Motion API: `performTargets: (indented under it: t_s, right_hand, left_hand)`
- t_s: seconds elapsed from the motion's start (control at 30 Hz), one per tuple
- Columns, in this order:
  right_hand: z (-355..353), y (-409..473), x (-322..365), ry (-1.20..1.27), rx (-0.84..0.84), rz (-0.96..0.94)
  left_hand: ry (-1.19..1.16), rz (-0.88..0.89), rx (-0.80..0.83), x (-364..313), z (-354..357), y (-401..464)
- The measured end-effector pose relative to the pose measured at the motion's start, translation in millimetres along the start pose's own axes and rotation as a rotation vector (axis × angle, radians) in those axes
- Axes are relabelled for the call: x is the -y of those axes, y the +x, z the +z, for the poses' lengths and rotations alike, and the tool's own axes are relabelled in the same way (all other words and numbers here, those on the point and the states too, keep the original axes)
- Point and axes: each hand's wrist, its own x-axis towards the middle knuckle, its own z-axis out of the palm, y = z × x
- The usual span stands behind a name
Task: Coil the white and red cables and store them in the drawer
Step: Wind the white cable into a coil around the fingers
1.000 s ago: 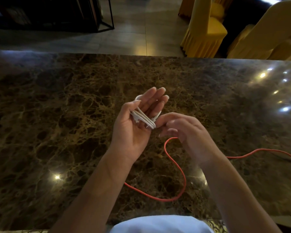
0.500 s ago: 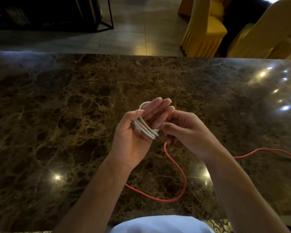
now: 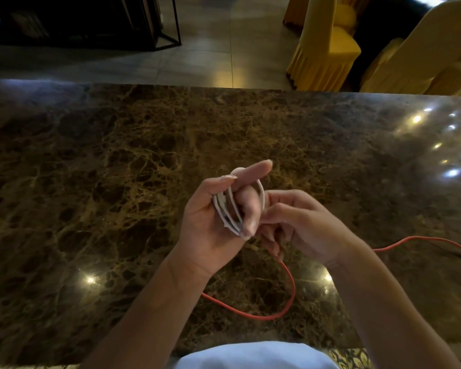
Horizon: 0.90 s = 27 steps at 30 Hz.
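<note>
The white cable [image 3: 228, 209] is wound in several loops around the fingers of my left hand [image 3: 210, 222], which is raised palm-up over the dark marble table [image 3: 117, 182]. That hand's index finger points forward while the other fingers curl in over the coil. My right hand [image 3: 301, 225] sits just to its right, fingers curled and pinching the white cable's loop at the coil's right side. The red cable [image 3: 282, 312] lies loose on the table beneath my hands, looping near the front edge and running off to the right. No drawer is in view.
Yellow-covered chairs [image 3: 328, 49] stand on the tiled floor beyond the table's far edge at the right. A dark metal-framed shelf [image 3: 91, 22] is at the far left. Bright light reflections dot the glossy tabletop.
My left hand's fingers have curled in over the white coil, leaving the index finger straight. My right hand has moved closer to the coil and now pinches its right loop.
</note>
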Motion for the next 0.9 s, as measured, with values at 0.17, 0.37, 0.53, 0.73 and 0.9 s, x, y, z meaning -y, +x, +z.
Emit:
performTargets:
  t_s: [0.17,0.37,0.53,0.73,0.9]
  right_hand:
    - [-16.9,2.6,0.7,0.147,0.034,-0.072]
    - [-33.4,-0.5,10.9,-0.059,0.132,-0.15]
    - [-30.3,-8.7,9.8,-0.2,0.118,-0.153]
    - [-24.4,-3.5,3.6,-0.079,0.224,-0.098]
    - [-28.5,-7.6,12.6,-0.181,0.235,-0.077]
  left_hand:
    - [-0.037,-0.062,-0.025,3.8,7.5,-3.7]
    - [-0.05,-0.162,0.027,16.0,10.1,-11.2]
    - [-0.151,-0.242,0.191,20.4,8.8,-13.6]
    - [-0.208,-0.328,0.409,26.3,4.2,-11.0]
    - [-0.221,-0.424,0.384,28.0,-3.8,-13.2]
